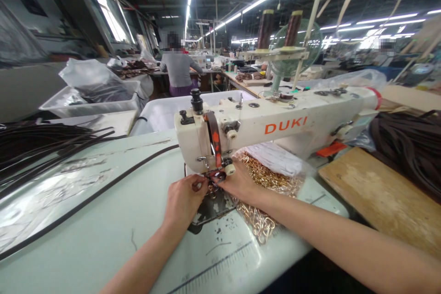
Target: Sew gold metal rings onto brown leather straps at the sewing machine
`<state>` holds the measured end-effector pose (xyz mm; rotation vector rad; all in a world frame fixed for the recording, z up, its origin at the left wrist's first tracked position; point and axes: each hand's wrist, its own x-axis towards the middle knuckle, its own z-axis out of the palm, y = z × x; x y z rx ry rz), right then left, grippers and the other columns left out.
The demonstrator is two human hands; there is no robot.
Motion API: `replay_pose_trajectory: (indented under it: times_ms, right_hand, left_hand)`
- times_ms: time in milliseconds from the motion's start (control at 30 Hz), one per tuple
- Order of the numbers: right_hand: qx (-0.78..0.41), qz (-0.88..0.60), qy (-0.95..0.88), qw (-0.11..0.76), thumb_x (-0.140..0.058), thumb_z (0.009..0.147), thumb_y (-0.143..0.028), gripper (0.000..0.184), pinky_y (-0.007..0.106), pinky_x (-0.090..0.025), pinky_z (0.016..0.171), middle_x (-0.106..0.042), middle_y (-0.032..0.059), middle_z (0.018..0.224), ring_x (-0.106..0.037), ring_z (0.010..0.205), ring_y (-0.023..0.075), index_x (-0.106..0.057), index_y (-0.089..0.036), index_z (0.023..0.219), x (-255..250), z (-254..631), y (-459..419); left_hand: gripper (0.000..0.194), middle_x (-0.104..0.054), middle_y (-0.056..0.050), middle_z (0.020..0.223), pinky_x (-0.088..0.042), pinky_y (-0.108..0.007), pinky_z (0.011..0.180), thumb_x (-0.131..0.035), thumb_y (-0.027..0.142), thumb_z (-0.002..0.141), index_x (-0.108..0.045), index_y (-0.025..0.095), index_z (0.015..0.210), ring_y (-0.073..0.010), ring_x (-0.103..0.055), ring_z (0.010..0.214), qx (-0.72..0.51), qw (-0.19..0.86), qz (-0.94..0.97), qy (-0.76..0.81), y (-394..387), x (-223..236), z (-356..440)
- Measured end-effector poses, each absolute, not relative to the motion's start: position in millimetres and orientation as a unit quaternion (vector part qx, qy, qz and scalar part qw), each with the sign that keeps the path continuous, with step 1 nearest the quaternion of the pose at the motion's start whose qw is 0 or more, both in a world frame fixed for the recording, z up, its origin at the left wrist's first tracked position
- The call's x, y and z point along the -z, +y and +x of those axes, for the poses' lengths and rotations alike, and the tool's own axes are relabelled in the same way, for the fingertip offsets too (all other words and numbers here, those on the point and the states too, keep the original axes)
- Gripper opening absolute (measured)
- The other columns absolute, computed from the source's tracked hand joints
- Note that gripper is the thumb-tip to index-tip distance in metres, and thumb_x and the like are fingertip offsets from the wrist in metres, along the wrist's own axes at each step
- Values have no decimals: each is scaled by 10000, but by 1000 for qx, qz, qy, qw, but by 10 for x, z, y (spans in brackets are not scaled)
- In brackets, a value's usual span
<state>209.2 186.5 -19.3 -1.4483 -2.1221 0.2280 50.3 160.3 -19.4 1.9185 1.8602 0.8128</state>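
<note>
Under the head of a white sewing machine, both my hands meet beside the needle and presser foot. My left hand is closed, thumb and forefinger pinched at the end of a dark strap. My right hand reaches in from the other side, its fingers closed around the same small dark piece, partly hidden by the machine's knob. A bit of gold metal hardware shows between the hands, above the dark needle plate. The strap runs from the left table edge and passes behind the machine head.
A plastic bag of gold clasps lies right of the needle, under the machine arm. Dark straps are heaped at left, more at right by a wooden board. Behind stand white bins and a seated person.
</note>
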Motion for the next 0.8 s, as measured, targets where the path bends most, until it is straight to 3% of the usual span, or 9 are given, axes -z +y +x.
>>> replay_pose_trajectory:
  times_ms: [467,633,800]
  right_hand:
    - [-29,-526,-805,273,-557,792,-288,177,287,-393,708,-658,70,814,-581,792,208,-687,-172,825,126,2133,1781]
    - [-13,-520,-817,248,-528,825,-279,214,279,-394,745,-657,84,898,-581,858,212,-680,-166,925,100,2152,1760]
    - [-36,-525,-820,224,-528,817,-269,191,266,-406,712,-656,86,903,-594,838,203,-676,-166,878,116,2181,1779]
  left_hand:
    - [209,-696,58,726,-436,-218,598,-573,408,782,-703,277,880,-128,-625,595,-311,193,683,632,1518,166,441]
    - [227,-687,46,793,-413,-218,613,-504,382,831,-701,273,855,-125,-583,606,-301,122,716,617,1537,206,433]
    - [220,-695,40,944,-411,-247,719,-490,356,834,-693,296,895,-170,-628,800,-275,113,713,635,1547,198,449]
